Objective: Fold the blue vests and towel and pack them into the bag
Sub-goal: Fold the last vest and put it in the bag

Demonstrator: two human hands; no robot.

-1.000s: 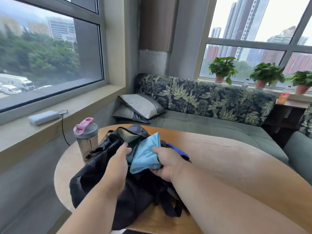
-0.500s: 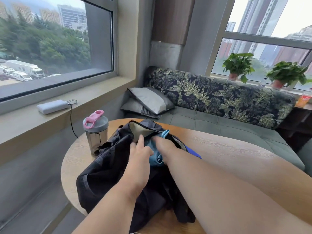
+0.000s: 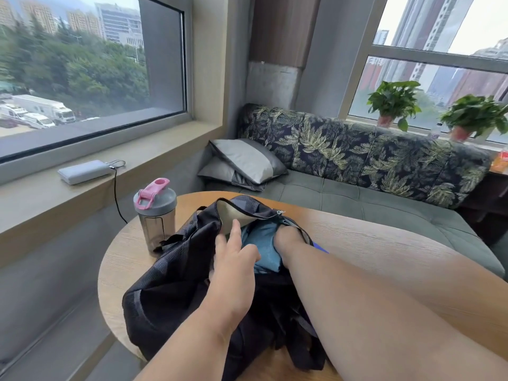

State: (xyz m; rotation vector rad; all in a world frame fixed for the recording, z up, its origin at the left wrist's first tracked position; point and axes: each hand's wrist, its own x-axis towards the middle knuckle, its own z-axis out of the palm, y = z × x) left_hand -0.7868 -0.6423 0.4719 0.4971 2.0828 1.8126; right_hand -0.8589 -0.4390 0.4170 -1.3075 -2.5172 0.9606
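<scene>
A black bag point(image 3: 170, 284) lies open on the round wooden table point(image 3: 384, 243). Folded light blue cloth point(image 3: 261, 243) sits inside its mouth. My right hand point(image 3: 288, 237) reaches down into the bag beside the cloth; its fingers are hidden inside. My left hand point(image 3: 233, 259) hovers at the bag's opening with fingers straight, touching the near edge of the mouth. A strip of darker blue fabric point(image 3: 320, 247) peeks out from under my right forearm on the table.
A grey shaker bottle with a pink lid point(image 3: 155, 213) stands just left of the bag. A power bank with a cable point(image 3: 83, 171) lies on the window sill. A leaf-patterned sofa point(image 3: 357, 160) with grey cushions point(image 3: 244, 163) curves behind the table.
The light blue cloth went from being held above the bag to lying inside it. My right hand has sunk into the bag; my left hand has let go of the rim and its fingers have straightened.
</scene>
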